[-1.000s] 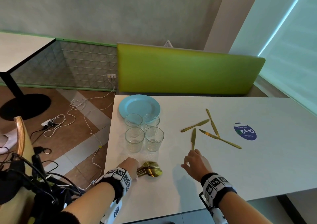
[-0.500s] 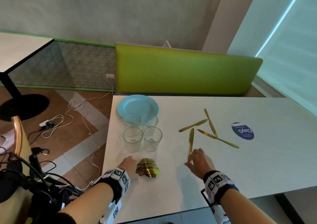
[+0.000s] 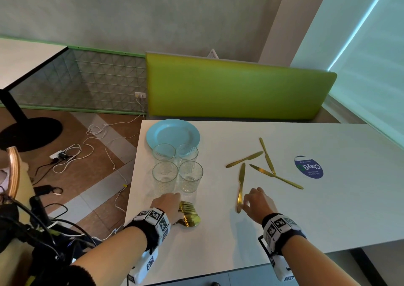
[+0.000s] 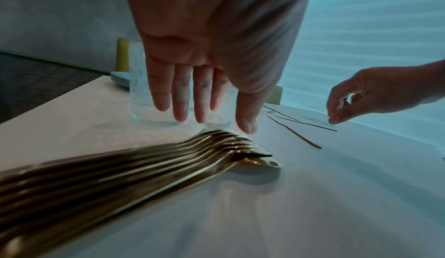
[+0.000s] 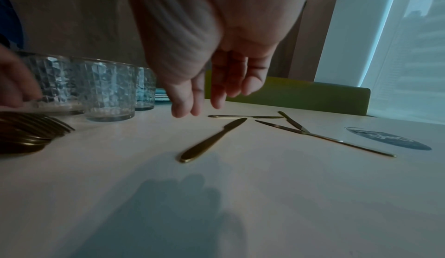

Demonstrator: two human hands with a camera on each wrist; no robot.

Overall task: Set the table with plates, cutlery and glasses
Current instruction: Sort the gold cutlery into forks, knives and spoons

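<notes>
A stack of gold forks and spoons (image 3: 189, 215) lies near the table's front left edge. My left hand (image 3: 169, 202) is over the stack's handles, fingers straight (image 4: 179, 100), holding nothing. A gold knife (image 3: 241, 186) lies to the right, handle toward me. My right hand (image 3: 254, 200) hovers beside that handle with relaxed fingers (image 5: 218, 92), gripping nothing. The knife (image 5: 211, 141) lies free under the right hand. Three more gold knives (image 3: 267, 162) lie crossed farther back. Several clear glasses (image 3: 178, 172) stand behind the left hand, with stacked blue plates (image 3: 172, 135) beyond them.
A round blue sticker (image 3: 308, 167) is on the white table (image 3: 328, 209) at the right. A green bench back (image 3: 236, 88) runs along the far edge. Cables and a power strip (image 3: 61, 155) lie on the floor at the left, beside a wooden chair (image 3: 13, 172).
My right hand has moved left and forward to the nearest knife's handle. The fanned forks and spoons under my left hand have drawn into a tighter stack.
</notes>
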